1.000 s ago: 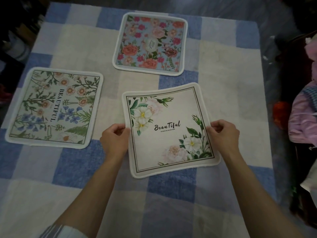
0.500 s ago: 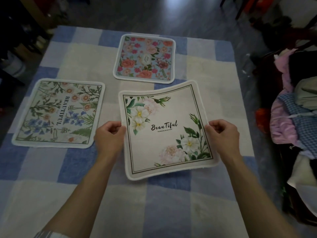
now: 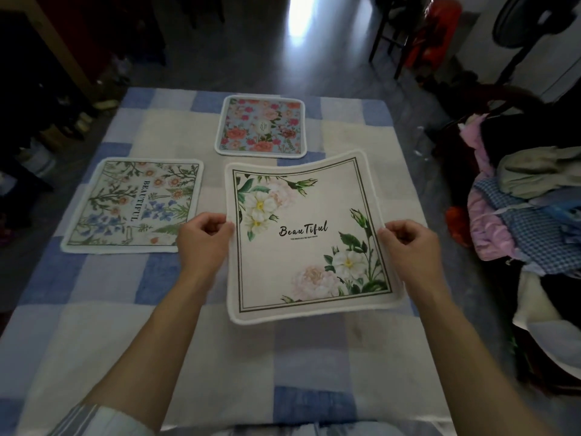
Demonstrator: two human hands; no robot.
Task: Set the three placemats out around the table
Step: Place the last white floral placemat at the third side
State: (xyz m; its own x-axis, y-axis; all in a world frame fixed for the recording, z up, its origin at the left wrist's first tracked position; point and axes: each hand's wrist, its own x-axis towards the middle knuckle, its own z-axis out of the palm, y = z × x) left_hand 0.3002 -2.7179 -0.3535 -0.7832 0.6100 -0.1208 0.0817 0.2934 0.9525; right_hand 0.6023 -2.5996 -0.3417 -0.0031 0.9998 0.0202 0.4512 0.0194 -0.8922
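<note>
Left mat (image 3: 132, 204) and far mat (image 3: 261, 127) lie on the tabletop (image 3: 94, 325). I see left hand (image 3: 202, 243) and right hand (image 3: 408, 247), each grip pinching the third mat (image 3: 308, 247), not yet laid.

1 head view, forward and down, close over table (image 3: 94, 325)

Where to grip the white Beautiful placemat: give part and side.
Pinch both side edges midway, coming from either side, as the left hand and right hand do: the white placemat is limp and bows, so one grip likely lets it droop.
</note>
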